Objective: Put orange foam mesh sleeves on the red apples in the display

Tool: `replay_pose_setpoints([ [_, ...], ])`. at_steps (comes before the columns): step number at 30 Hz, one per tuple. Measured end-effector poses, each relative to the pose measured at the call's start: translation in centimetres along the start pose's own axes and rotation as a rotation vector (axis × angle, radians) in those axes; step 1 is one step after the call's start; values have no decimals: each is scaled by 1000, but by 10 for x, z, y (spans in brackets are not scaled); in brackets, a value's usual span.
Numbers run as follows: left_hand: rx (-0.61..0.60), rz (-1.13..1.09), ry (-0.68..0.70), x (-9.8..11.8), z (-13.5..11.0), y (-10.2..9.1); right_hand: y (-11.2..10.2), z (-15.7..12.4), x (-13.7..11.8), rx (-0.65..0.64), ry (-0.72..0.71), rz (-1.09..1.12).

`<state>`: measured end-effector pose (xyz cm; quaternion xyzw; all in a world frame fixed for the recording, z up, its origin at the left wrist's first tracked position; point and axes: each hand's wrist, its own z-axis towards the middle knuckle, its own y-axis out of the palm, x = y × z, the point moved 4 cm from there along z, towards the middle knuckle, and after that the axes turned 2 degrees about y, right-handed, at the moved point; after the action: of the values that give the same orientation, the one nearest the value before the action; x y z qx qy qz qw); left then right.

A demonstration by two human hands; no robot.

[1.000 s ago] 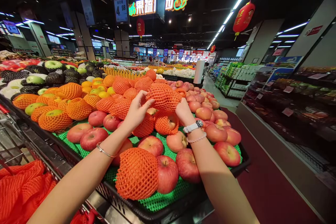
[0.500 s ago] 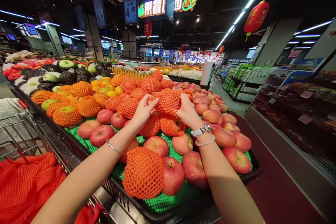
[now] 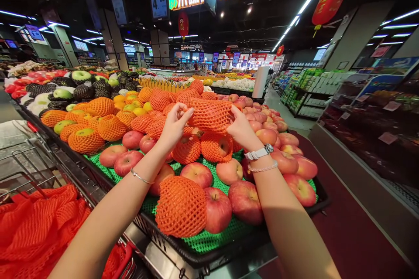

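Observation:
An orange foam fruit net [image 3: 211, 115] is stretched sideways between my two hands above the apple display. My left hand [image 3: 176, 124] pinches its left end, and my right hand [image 3: 241, 127] grips the right end. Whether a fruit sits inside this net I cannot tell. Just below are netted apples [image 3: 216, 146], with bare red apples [image 3: 218, 210] nearer the front on a green mesh liner [image 3: 209, 242]. At the front left of these stands another apple in an orange foam net [image 3: 181, 207].
A shopping cart [image 3: 24, 170] at the left holds a heap of red-orange netting [image 3: 36, 231]. Netted orange-wrapped fruit [image 3: 85, 140] lies left of the apples. The black display edge [image 3: 193, 258] runs along the front. Packaged-goods shelves [image 3: 369, 139] stand across the aisle at right.
The foam net is pulled a little wider, with my hands slightly farther apart. My left hand has shifted left and up, my right hand slightly right. The view has shifted slightly.

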<state>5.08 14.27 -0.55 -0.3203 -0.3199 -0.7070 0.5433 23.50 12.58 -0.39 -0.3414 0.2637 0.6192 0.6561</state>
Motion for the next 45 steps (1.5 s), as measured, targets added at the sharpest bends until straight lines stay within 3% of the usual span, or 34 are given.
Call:
replay_pose_setpoints([
  [4, 112, -1, 36, 0, 4, -10, 2, 0, -1, -7, 0, 47],
  [7, 205, -70, -29, -2, 3, -18, 5, -2, -5, -12, -10, 71],
  [12, -49, -277, -159, -2, -9, 1, 16, -8, -18, -53, -18, 79],
  [16, -122, -396, -309, -3, -21, 19, 19, -13, -20, -95, -49, -87],
  [22, -126, -622, -529, -2, -30, 31, 10, -17, -25, 96, -164, -523],
  [29, -125, -778, -546, 4, -37, 36, -11, -28, -40, 496, -325, -360],
  [31, -156, -798, -552, 3, -38, 38, -9, -27, -38, 438, -344, -328],
  [34, -220, -829, -592, 2, -41, 42, 5, -22, -32, 203, -300, -357],
  [36, -255, -856, -632, 0, -42, 45, 12, -20, -30, 124, -244, -371],
  [41, -285, -822, -676, -3, -44, 45, 6, -22, -31, 262, -180, -261],
  [45, -270, -767, -626, -7, -43, 41, 6, -18, -19, 227, -79, -151],
])
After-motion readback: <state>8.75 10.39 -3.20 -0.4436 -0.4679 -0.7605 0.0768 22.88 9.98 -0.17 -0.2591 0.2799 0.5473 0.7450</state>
